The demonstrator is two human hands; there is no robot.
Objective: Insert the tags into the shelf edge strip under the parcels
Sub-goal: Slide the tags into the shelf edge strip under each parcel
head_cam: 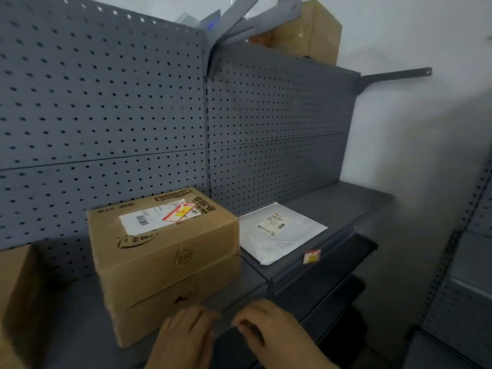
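Note:
Two stacked cardboard parcels (165, 257) stand on the grey shelf (80, 328), with a white flat mailer (282, 233) to their right on the adjoining shelf. A small red-and-yellow tag (312, 256) sits in the edge strip (332, 265) below the mailer. My left hand (183, 339) and my right hand (269, 331) are close together at the shelf's front edge under the parcels, fingers pinched on the clear edge strip (226, 319) between them. Whether a tag is in my fingers I cannot tell.
Grey pegboard panels (133, 102) back the shelves. Another cardboard box (16, 294) stands at the far left, and one more box (311, 30) sits on top at the back. A lower shelf (332, 302) juts out below on the right, and another rack (463, 288) stands at far right.

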